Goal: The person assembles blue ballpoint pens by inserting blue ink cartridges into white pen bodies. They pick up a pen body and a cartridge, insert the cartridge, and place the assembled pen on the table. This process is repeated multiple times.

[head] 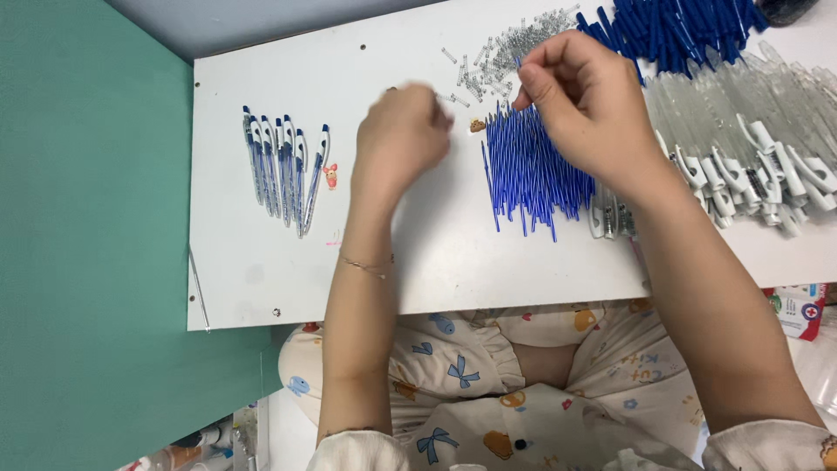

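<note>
Pen parts on white board (261,279).
Right hand (586,109) pinches one blue refill (532,170); left hand (401,139) blurred, grip unclear. Risk: sleeve scatters springs (497,52).

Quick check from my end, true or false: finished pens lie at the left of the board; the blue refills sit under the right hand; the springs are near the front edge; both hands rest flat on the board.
1. Finished pens lie at the left of the board. True.
2. Blue refills sit under the right hand. True.
3. Springs are near the front edge. False: they lie at the far edge.
4. Both hands rest flat. False: the left hand and the right are raised, fingers pinched.
</note>
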